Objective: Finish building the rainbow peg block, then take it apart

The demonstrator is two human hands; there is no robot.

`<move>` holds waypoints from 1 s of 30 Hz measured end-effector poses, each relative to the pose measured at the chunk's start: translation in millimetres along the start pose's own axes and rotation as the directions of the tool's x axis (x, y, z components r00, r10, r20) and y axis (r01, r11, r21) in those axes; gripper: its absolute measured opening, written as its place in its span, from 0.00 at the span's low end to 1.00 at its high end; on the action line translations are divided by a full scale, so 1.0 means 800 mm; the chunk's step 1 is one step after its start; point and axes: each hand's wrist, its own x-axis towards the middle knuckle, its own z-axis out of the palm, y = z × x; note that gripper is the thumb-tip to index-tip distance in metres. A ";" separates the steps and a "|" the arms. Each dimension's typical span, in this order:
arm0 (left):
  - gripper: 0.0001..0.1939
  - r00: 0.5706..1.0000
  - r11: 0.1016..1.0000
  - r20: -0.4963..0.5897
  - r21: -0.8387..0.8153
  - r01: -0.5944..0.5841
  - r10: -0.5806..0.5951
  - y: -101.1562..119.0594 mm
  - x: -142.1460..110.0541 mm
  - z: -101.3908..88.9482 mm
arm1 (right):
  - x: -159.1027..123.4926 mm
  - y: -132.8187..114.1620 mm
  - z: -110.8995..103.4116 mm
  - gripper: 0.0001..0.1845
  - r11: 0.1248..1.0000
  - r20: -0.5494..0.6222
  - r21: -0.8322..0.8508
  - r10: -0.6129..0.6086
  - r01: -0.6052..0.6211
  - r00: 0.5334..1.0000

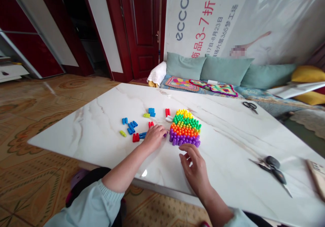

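My left hand [154, 137] reaches over the middle of the table, with its fingers closed on a small purple plastic piece [165, 134] that shows only in part at the fingertips. Just to its right stands a block of small plastic pieces [185, 128], set in bands of yellow, green, orange and purple. My right hand [194, 166] is near the purple edge of this block, fingers bent, thumb apart and nothing in its grasp. Left of my left hand lie loose blue pieces [131, 128], red pieces [136, 137] and a lime green piece [123, 133].
The white marbled table [101, 125] bears black scissors [250, 106] at the far right and another dark-handled cutting tool [274, 171] nearer to me. A wooden-looking object [317, 174] lies at the right edge. Behind the table is a sofa with green cushions [225, 69].
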 end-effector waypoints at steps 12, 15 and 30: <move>0.08 0.973 0.824 0.024 -0.527 0.208 -0.230 0.025 -0.047 -0.038 | -0.007 -0.005 0.028 0.13 0.976 0.101 0.150 0.144 -0.158 0.984; 0.11 0.946 0.425 0.230 -0.851 0.310 -0.229 0.043 -0.051 -0.036 | -0.002 -0.007 0.031 0.19 0.877 0.118 0.370 0.283 -0.307 0.952; 0.20 0.896 0.070 0.403 -0.904 0.421 -0.186 0.066 -0.056 -0.016 | 0.005 -0.012 0.025 0.19 0.762 0.091 0.485 0.444 -0.429 0.892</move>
